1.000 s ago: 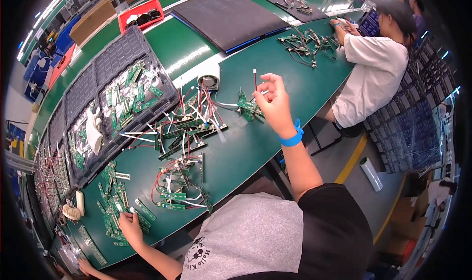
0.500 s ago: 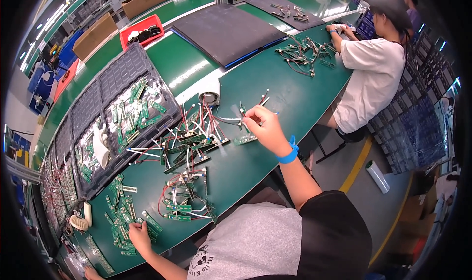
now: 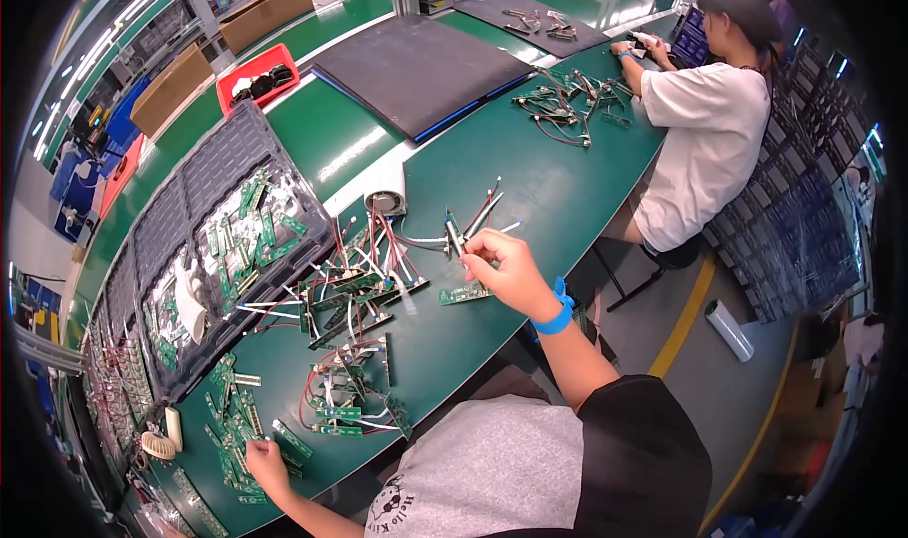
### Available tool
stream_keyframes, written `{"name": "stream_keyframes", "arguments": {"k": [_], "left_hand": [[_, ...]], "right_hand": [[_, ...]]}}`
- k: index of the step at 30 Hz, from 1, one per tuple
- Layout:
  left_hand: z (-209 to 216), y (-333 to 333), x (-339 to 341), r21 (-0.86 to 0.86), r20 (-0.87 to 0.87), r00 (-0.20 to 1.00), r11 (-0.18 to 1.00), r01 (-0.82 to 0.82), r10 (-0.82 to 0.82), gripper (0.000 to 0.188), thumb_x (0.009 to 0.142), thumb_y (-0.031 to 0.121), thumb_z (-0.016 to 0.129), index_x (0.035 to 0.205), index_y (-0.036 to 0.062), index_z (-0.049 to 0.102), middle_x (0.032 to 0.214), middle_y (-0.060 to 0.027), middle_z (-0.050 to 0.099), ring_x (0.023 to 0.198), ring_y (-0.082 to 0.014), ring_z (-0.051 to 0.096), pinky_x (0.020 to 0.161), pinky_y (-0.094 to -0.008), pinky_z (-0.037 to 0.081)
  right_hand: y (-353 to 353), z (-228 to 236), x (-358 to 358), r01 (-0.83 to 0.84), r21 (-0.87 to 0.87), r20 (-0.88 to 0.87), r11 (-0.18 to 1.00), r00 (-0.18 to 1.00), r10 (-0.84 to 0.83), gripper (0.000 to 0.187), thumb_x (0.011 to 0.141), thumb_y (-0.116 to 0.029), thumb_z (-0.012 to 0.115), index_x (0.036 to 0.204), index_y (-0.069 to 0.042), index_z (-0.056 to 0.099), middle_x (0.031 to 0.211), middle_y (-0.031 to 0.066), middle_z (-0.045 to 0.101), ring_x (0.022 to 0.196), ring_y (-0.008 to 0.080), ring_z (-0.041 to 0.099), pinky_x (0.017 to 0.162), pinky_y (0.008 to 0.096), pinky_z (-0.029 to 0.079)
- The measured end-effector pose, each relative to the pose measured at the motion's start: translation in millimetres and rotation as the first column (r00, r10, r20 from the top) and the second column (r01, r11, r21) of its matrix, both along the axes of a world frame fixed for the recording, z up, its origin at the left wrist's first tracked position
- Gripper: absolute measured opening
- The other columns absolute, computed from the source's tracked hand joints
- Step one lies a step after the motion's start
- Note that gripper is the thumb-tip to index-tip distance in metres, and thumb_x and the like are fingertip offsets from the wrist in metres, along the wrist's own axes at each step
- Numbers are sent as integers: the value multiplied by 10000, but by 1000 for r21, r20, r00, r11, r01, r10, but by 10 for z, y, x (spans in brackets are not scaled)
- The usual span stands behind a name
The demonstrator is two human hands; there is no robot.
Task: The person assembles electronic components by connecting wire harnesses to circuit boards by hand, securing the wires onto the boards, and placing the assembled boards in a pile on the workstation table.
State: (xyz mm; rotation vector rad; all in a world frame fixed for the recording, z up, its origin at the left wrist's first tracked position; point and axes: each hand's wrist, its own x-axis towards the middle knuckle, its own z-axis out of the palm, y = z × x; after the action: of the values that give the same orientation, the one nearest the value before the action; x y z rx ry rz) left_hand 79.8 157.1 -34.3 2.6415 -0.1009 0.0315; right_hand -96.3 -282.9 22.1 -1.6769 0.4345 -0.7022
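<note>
My right hand (image 3: pixel 503 271), with a blue wrist strap, pinches a narrow circuit board (image 3: pixel 453 226) held on end above the table. Red and white wires (image 3: pixel 485 207) stand beside it; whether they belong to that board I cannot tell. Just below lies a flat green board (image 3: pixel 463 295). My left hand (image 3: pixel 268 464) is closed at the near side of a pile of green strip boards (image 3: pixel 227 415). Its fingertips seem to pinch one board, partly hidden. Between my hands lies a tangle of wired boards (image 3: pixel 355 292), with a second cluster (image 3: pixel 345 387) nearer me.
A black compartment tray (image 3: pixel 317 224) holds loose boards and a white glove (image 3: pixel 189 297). A white cylindrical fan (image 3: pixel 386 193) stands behind the wires, a handheld fan (image 3: pixel 159 445) at left. Beyond are a dark mat (image 3: pixel 416 70) and red bin (image 3: pixel 257 77). A co-worker (image 3: pixel 705 122) sits right.
My right hand has turned the board slightly and lowered it a little relative to the table. The left hand stays at the board pile. The whole view has shifted slightly.
</note>
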Motion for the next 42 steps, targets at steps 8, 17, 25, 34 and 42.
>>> {"name": "stream_keyframes", "arguments": {"k": [8,17,25,34,42], "left_hand": [[146,51,-15,-171,85,996,985,-20,35,123,786,45,465,709,3,378,589,-83,437,485,-166,420,478,-314,368],[256,29,-62,-618,-100,995,783,-67,6,90,834,25,422,781,54,354,627,-68,498,430,-100,425,406,-206,344],[257,-44,-61,-705,-9,996,707,53,-84,148,872,88,494,799,82,366,546,8,393,395,-62,360,365,-181,298],[470,-263,-210,-862,-95,993,505,-46,-72,144,868,64,490,997,70,425,573,10,394,393,-49,332,361,-174,247],[876,-1088,-575,-878,-189,773,457,144,-606,314,801,-16,494,1111,-67,496,630,-76,567,422,-63,420,400,-166,318]], "right_hand": [[81,14,16,-46,11,-26,999,999,46,92,796,-44,551,853,28,553,745,39,576,625,74,550,554,207,426],[198,92,109,-96,18,-47,995,994,97,100,810,-65,550,879,7,561,696,14,577,616,51,529,552,201,422],[263,81,135,-212,20,-28,977,977,213,113,818,-89,550,863,7,590,699,17,580,615,57,510,548,210,407],[362,-1,138,-346,107,70,932,938,340,122,852,-88,524,910,2,582,690,-15,523,601,37,459,527,200,382],[565,36,199,-452,288,1,844,882,472,162,886,-86,476,953,1,595,704,7,527,612,58,494,549,211,423]]}}
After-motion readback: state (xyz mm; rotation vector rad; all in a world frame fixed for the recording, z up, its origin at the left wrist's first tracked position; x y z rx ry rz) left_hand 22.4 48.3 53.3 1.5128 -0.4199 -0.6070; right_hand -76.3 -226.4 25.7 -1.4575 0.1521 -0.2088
